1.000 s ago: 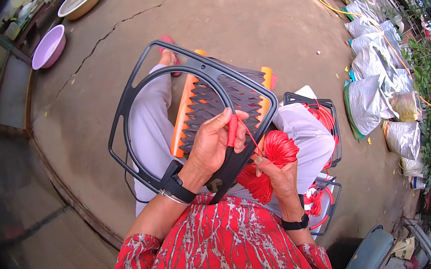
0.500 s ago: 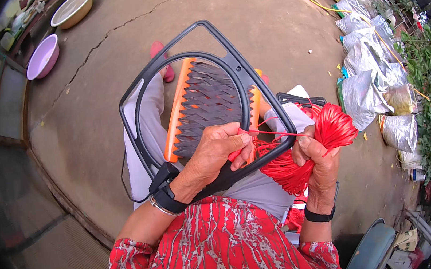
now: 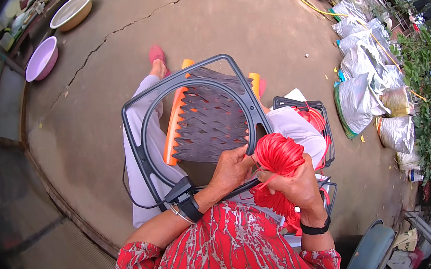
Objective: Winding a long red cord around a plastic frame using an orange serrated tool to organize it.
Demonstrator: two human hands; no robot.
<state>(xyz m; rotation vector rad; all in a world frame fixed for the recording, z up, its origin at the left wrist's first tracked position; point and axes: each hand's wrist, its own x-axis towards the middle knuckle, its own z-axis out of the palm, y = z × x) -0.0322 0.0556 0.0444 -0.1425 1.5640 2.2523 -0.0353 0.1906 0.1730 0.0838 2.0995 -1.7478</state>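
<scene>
2 basins (image 3: 41,59) L, sacks (image 3: 361,103) R; red bundle (image 3: 280,153) hides frame (image 3: 255,114) pt.

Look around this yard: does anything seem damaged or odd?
Yes: a long, jagged crack runs across the ground beyond the black frame, breaking an otherwise fairly even surface. The frame and the red cord bundle in the right hand show no obvious damage.
</scene>
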